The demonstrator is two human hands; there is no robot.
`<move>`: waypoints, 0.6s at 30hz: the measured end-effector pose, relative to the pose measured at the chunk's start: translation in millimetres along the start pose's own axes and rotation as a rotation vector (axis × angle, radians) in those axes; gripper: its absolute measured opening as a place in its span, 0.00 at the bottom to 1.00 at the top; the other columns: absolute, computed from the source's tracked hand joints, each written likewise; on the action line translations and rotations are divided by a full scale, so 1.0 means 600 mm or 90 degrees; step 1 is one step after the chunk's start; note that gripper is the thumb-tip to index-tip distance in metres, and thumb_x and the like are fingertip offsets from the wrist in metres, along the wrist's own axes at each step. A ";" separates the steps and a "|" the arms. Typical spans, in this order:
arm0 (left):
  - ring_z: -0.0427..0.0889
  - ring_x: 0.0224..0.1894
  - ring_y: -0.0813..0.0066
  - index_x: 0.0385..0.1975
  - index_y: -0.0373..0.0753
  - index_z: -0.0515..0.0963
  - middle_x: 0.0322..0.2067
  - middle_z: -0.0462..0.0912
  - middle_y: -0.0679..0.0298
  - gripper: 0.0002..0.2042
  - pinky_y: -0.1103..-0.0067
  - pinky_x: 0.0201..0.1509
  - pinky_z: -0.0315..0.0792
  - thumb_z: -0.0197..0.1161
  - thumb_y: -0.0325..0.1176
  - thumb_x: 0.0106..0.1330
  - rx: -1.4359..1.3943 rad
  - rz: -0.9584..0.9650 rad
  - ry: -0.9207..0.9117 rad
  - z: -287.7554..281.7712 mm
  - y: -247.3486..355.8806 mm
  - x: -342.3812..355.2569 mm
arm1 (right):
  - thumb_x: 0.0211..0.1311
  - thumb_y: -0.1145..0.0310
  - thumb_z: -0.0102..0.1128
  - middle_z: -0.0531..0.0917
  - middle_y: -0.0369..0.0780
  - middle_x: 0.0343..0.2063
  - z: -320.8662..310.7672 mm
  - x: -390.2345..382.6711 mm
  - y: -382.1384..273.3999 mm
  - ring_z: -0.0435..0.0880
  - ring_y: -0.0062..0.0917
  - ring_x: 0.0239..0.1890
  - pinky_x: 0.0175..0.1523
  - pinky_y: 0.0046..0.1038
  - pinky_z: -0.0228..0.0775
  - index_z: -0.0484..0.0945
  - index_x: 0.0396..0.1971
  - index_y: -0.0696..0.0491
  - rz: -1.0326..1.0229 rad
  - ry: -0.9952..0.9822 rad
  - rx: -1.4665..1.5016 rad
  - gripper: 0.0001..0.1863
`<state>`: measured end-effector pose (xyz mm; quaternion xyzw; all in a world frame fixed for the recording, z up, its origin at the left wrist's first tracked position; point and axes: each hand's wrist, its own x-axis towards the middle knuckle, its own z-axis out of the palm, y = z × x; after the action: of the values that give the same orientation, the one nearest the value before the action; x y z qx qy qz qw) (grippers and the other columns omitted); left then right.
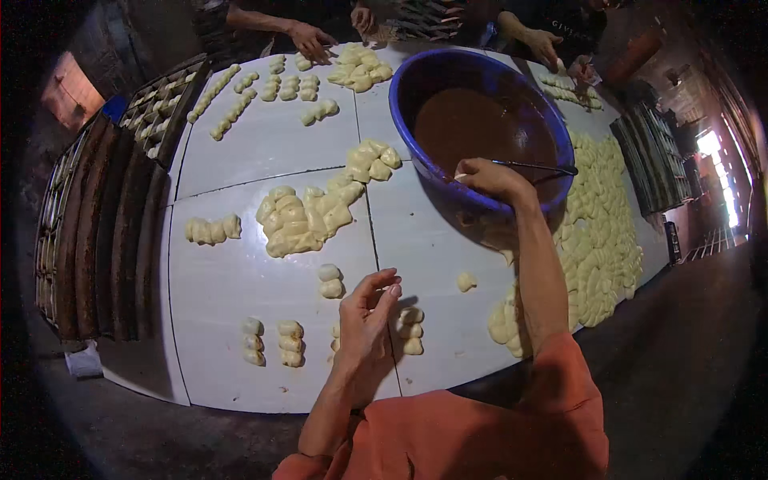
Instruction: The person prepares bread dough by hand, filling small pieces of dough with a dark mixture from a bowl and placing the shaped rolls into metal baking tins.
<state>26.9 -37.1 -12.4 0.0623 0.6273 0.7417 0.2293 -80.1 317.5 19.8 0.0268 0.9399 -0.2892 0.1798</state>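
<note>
My left hand (368,316) is above the white table with its fingers loosely bent and apart, nothing seen in it. Near it lie short rows of pale dough balls: one row (410,330) to its right, a pair (330,282) just behind. My right hand (498,181) is at the near rim of a large blue basin (402,120) of brown filling, its fingers closed. A small pale bit shows at the fingertips, too little to name. Beside that hand a thin dark utensil (536,166) lies across the basin; whether I grip it is hidden.
A dough heap (300,220) lies mid-table, and many dough pieces (596,232) cover the right side. One small lump (466,282) sits between my arms. Stacked dark trays (100,232) stand at the left, more trays (652,156) at the right. Other people's hands (310,40) work dough along the far edge.
</note>
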 end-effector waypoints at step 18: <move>0.84 0.46 0.73 0.51 0.35 0.77 0.44 0.84 0.63 0.18 0.75 0.56 0.77 0.60 0.43 0.72 -0.370 -0.054 -0.043 0.007 0.021 0.069 | 0.68 0.68 0.57 0.80 0.32 0.35 0.211 -0.119 -0.236 0.81 0.13 0.35 0.39 0.18 0.76 0.71 0.46 0.52 -0.104 0.146 1.043 0.10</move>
<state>-11.6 -17.4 -7.6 -0.0077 0.3826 0.8775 0.2889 5.6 133.8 23.7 0.1102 0.4429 -0.8896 -0.0151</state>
